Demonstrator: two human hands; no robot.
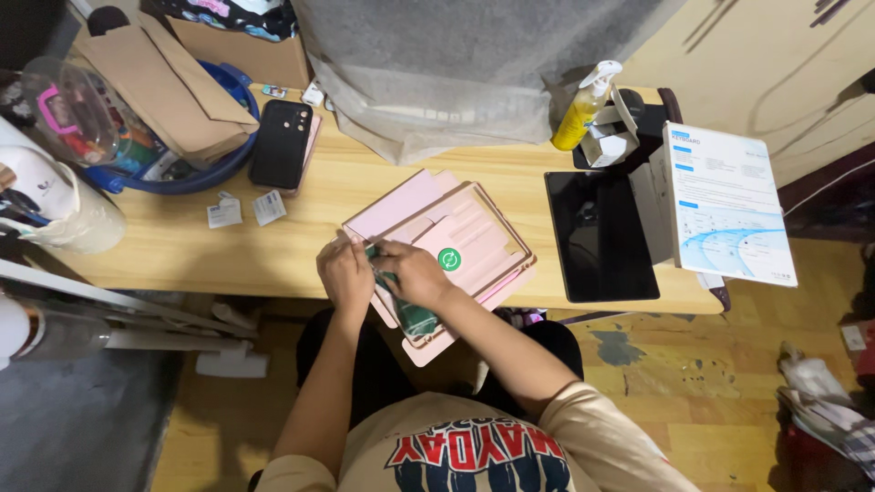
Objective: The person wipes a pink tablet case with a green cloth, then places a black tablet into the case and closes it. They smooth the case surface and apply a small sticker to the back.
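Pink folio tablet case [474,241] lies open on wooden worktop [273,246], long axis 10-to-4 o'clock. Left hand [344,271] and right hand [412,273], side by side, both pinch small green-dark item [378,264] at case's 8 o'clock edge.

A home work corner is shown, likely a bedroom or living room. A light wooden desk [273,246] is crowded with everyday belongings: a black phone [281,143], a dark tablet [600,233], a yellow spray bottle [583,107], a blue basin [196,169] and cardboard boxes [241,50]. Worn, paint-stained wooden flooring [674,383] and cream cupboard doors [775,55] are seen around it.
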